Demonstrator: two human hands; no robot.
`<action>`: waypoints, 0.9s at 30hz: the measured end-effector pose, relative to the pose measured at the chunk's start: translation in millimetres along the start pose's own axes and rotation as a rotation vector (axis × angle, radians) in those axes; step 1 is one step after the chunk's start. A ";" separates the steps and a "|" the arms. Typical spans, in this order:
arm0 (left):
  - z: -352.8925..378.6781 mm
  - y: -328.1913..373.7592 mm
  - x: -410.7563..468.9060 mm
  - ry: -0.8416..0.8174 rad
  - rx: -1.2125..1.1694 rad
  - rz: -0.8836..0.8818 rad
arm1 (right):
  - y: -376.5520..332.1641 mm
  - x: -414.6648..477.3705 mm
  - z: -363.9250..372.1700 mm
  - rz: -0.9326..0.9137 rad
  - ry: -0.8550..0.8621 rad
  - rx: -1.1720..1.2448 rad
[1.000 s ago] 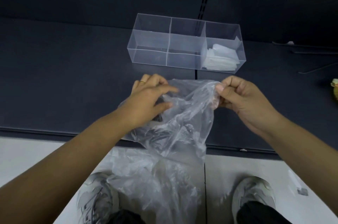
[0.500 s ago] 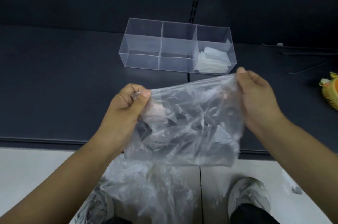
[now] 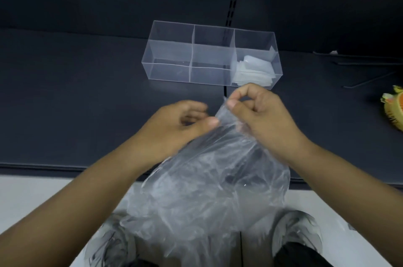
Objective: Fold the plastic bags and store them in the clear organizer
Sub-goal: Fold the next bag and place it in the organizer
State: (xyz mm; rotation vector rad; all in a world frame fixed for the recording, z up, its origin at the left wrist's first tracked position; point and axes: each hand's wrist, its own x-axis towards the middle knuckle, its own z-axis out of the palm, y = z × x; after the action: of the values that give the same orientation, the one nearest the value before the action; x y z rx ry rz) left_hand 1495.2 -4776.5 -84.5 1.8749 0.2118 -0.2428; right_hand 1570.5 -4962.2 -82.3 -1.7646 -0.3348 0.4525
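Head view shows the plastic bag point(image 3: 218, 170), spread wide between the hands half a second ago, now gathered: right hand point(image 3: 259, 114) pinches its top edge, left hand point(image 3: 181, 122) closes on the film just beside it. That reads as a first fold, held above the table point(image 3: 76, 96) edge, near the clear organizer point(image 3: 172, 55), whose right compartment holds folded bags point(image 3: 254, 71).

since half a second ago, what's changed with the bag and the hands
The hands came together: the left hand and right hand had the bag stretched wide by its top corners; now both pinch it close together, top edge bunched. The organizer and the folded bags in its right compartment are unchanged.
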 end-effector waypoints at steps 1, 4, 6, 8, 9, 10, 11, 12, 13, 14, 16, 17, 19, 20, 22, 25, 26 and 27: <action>9.1 5.2 5.1 -0.014 -0.019 0.030 | -2.4 0.9 5.2 -0.001 -0.035 -0.001; 20.2 3.2 11.8 0.097 -0.101 0.062 | -2.5 5.5 7.9 0.005 -0.073 -0.018; 15.0 -9.9 14.6 0.245 -0.116 0.036 | 0.7 9.0 0.6 0.030 -0.098 -0.088; 4.3 -23.1 17.4 0.343 -0.146 -0.003 | 4.7 10.9 -12.9 0.093 -0.201 -0.159; -2.5 -29.6 19.0 0.383 -0.173 -0.026 | 7.6 12.0 -21.3 0.128 -0.259 -0.193; -9.9 -35.8 20.8 0.428 -0.196 -0.052 | 12.4 13.2 -30.6 0.162 -0.292 -0.230; -17.5 -41.7 22.9 0.477 -0.213 -0.080 | 18.7 14.8 -40.4 0.188 -0.288 -0.275; -25.6 -48.1 24.7 0.526 -0.221 -0.108 | 26.2 16.7 -50.4 0.203 -0.249 -0.321; -32.9 -54.6 26.4 0.567 -0.222 -0.131 | 33.9 18.8 -60.0 0.214 -0.186 -0.349; -39.2 -61.2 27.4 0.599 -0.219 -0.151 | 42.1 20.7 -69.3 0.223 -0.110 -0.348; -47.5 -73.7 28.0 0.629 -0.209 -0.196 | 55.9 22.6 -84.8 0.227 0.032 -0.315; -49.6 -79.1 28.1 0.634 -0.204 -0.217 | 59.6 22.0 -89.6 0.222 0.071 -0.304; -51.5 -86.9 28.4 0.641 -0.211 -0.238 | 61.2 17.4 -91.8 0.187 0.048 -0.252; -52.0 -89.5 28.7 0.649 -0.219 -0.241 | 59.7 13.9 -89.2 0.160 -0.006 -0.217; -52.8 -92.6 29.4 0.673 -0.224 -0.244 | 53.5 5.9 -78.7 0.107 -0.136 -0.182; -53.0 -96.3 30.3 0.677 -0.226 -0.253 | 54.1 -2.5 -57.1 0.035 -0.217 -0.337; -52.9 -97.3 30.3 0.674 -0.234 -0.257 | 57.2 -4.0 -48.8 0.009 -0.214 -0.417; -52.8 -98.1 30.3 0.671 -0.244 -0.259 | 60.5 -4.3 -40.4 -0.015 -0.204 -0.476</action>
State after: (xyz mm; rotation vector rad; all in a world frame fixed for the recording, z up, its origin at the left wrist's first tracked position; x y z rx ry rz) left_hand 1501.4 -4695.3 -166.2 1.6245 0.9033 0.2410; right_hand 1584.9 -5013.0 -132.4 -2.1793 -0.6412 0.5772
